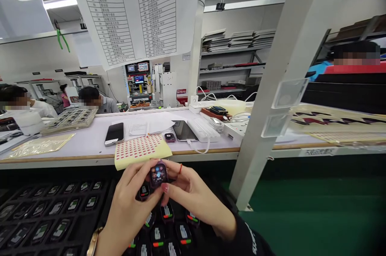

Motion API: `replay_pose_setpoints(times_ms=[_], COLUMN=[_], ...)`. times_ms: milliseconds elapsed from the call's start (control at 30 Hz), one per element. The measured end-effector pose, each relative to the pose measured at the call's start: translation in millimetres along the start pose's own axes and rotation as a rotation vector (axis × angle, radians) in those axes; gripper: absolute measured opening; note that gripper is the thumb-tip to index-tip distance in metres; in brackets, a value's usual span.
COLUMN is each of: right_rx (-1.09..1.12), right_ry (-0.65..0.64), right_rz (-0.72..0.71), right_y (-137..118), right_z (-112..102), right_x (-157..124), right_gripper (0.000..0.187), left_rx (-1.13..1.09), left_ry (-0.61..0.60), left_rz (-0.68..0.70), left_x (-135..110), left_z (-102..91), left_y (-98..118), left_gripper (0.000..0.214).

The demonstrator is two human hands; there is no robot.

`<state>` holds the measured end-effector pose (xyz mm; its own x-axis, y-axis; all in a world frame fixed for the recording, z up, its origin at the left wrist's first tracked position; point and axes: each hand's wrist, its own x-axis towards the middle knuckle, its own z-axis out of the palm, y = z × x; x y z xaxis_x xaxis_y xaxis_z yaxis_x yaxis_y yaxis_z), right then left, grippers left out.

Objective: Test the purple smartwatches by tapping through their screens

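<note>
A square smartwatch [159, 174] with its screen lit, showing several round coloured icons, is held up between both hands. My left hand [129, 195] pinches it from the left side, fingers along its top and thumb below. From the right, my right hand [189, 191] grips the same watch, its thumb at the lower right edge. Beneath the hands, several watches with lit faces and red-green bars [157, 236] lie in a dark tray. Another watch [169, 137] rests on the bench beyond.
At left, a black tray [102, 203] holds several watches in slots. On the bench are a sticker sheet [141, 149], a phone [114, 134], a tablet-like device [184, 131] and a white power strip [203, 129]. A slanted post [271, 87] stands at right. Several people sit beyond.
</note>
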<state>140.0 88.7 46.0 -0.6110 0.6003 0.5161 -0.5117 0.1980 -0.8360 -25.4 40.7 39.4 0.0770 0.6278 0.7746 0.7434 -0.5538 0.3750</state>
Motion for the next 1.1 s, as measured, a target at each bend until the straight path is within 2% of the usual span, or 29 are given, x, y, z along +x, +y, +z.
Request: replay_pose_setpoints(times_ms=[100,333,433,567,767,867,1033,1100], right_rx=[0.007,-0.063,-0.102,-0.132,-0.085,-0.038,0.113,0.143], right_ry=[0.010,0.135,0.125,0.086,0.103,0.067,-0.099,-0.126], right_rz=[-0.019,0.024,0.051,0.012,0.021,0.008,0.066,0.086], right_y=[0.0,6.0,2.8,0.9,0.0,-1.4,6.1,10.1], right_z=[2.0,7.2,6.4,4.1,6.2,2.6,-10.0,-12.1], right_x=[-0.4,-0.4,-0.8,-1.6,-0.2,0.5,-0.1,-0.5], right_gripper=[0.039,0.037,0.037,0.039,0.039,0.041,0.041,0.041], left_rx=[0.002,0.003,-0.005,-0.020,-0.036,-0.082,-0.190,-0.231], left_ry=[0.018,0.014,0.009,0.016,0.033,0.040,0.029,0.028], left_rz=[0.021,0.030,0.022,0.013,0.021,0.010,-0.148,-0.174], left_x=[0.8,1.4,1.4,0.5,3.1,3.2,-1.1,-2.1], left_z=[-2.2,-1.4,-2.3,-3.9,-2.2,-1.9,-6.3,-8.1], left_y=[3.6,4.0,3.5,4.9,5.7,6.1,10.6,12.9], left_gripper=[0.050,0.049,0.051,0.052,0.049,0.049,0.048,0.046])
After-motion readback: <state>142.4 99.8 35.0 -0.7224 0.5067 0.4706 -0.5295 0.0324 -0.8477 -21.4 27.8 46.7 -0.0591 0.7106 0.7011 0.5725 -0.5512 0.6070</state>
